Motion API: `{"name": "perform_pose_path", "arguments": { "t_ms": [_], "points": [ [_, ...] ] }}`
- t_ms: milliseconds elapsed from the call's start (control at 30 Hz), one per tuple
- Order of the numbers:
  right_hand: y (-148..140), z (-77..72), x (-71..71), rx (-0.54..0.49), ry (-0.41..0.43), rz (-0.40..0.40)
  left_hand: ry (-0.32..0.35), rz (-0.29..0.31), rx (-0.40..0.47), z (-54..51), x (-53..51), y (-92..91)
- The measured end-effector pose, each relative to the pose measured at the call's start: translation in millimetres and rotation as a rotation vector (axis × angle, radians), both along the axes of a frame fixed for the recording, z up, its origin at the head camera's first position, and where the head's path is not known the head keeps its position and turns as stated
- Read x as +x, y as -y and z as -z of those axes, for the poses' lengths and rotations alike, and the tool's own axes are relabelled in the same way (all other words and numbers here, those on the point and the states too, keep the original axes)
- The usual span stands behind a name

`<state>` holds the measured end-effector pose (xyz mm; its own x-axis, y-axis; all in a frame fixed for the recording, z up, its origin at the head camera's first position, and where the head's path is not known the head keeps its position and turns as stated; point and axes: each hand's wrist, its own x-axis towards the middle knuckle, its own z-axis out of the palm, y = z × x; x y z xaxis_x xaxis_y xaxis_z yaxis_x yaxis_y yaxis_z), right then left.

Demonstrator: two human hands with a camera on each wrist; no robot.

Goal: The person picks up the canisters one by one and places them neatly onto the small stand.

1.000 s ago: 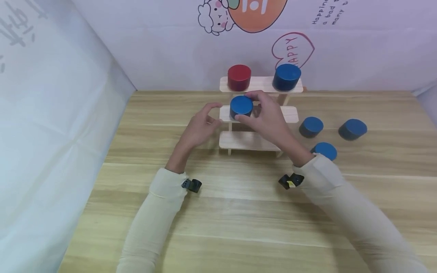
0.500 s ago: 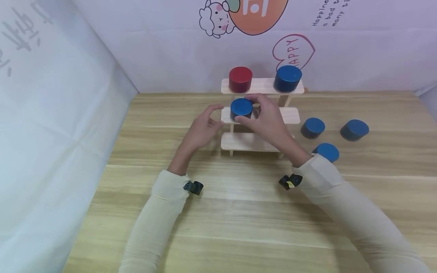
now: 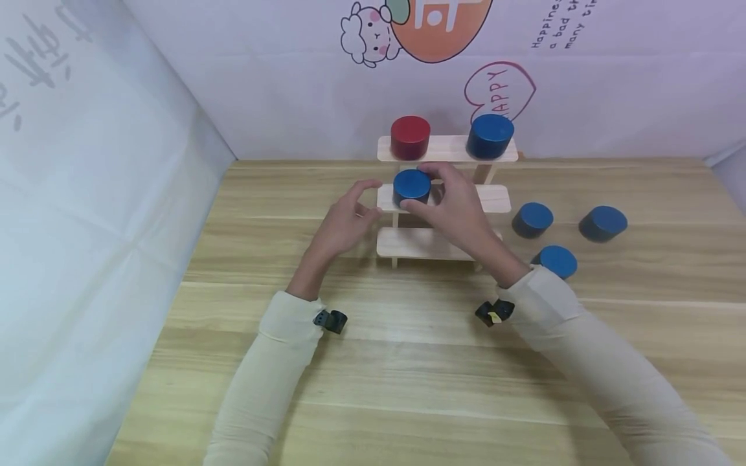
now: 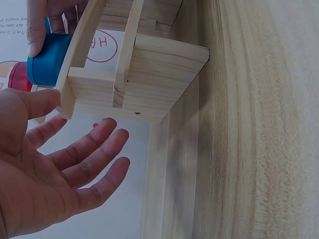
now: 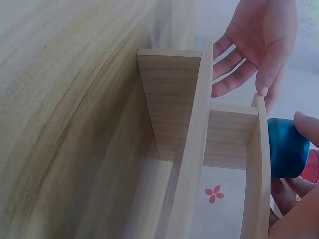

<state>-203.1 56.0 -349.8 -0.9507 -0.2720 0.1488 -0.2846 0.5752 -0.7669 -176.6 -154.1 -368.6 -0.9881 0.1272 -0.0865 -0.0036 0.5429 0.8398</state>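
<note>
A small three-tier wooden display stand [image 3: 489, 199] stands against the back wall. My right hand [image 3: 463, 207] holds a blue round block [image 3: 411, 184] between thumb and fingers; the block sits upright on the left part of the middle tier. At that tier's left end, my left hand [image 3: 344, 220] pinches the board's corners with thumb and forefinger, its other fingers spread in the left wrist view. On the top tier stand a red round block [image 3: 410, 138] at left and another blue block [image 3: 491, 136] at right. The right wrist view shows the held block [image 5: 286, 147] against the board.
To the right of the stand, three more blue blocks lie on the wooden table [image 3: 408, 388]: one near the stand [image 3: 533, 220], one farther right [image 3: 603, 224], and one [image 3: 557, 261] partly behind the right forearm. A printed white cloth [image 3: 280, 97] hangs behind.
Both hands keep their places on the stand and the blue block. Only the head view shifts slightly.
</note>
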Motion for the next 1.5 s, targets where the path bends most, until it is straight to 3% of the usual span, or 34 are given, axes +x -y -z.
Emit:
{"name": "perform_pose_path", "arguments": {
  "t_ms": [400,767,1300,1500],
  "points": [
    [-1,-0.5,1.9,-0.017,-0.024,0.0,0.011,-0.007,-0.012,-0.9,0.0,-0.9],
    [-8,-3.3,5.3,-0.037,-0.126,0.012,0.005,-0.002,-0.011,-0.8,0.5,-0.8],
    [-48,-2.2,14.6,-0.121,-0.205,0.058,-0.016,-0.019,-0.021,-2.8,1.2,0.4],
    [-68,-2.1,21.7,-0.136,-0.173,0.098,-0.015,0.003,-0.027,-1.1,1.5,1.1]
  ]
}}
